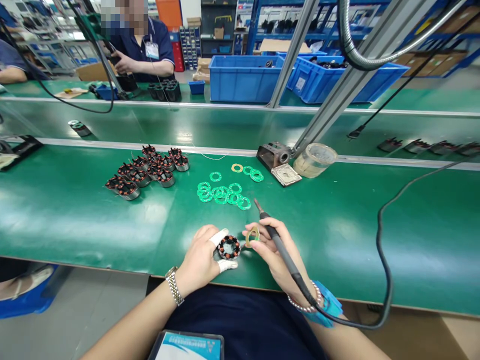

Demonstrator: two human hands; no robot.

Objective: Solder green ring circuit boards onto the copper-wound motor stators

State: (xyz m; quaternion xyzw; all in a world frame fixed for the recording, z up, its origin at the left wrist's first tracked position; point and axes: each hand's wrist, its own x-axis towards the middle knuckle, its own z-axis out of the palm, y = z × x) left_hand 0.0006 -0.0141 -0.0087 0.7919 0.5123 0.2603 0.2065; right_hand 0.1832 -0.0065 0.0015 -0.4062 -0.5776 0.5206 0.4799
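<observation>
Now the left hand (pixel 200 261) grips a copper-wound stator (pixel 229 247), the right hand (pixel 272 252) a tan ring (pixel 252 236), soldering iron (pixel 284 255)

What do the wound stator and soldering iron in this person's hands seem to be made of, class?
The wound stator seems to be enamelled copper wire, judging by its glossy coppery coils, set in a dark frame of unclear material. The soldering iron has a matte black grip, probably plastic or rubber, and a thin, bare metal tip.

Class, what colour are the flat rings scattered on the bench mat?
The flat rings are bright green, best seen in the head view.
</observation>
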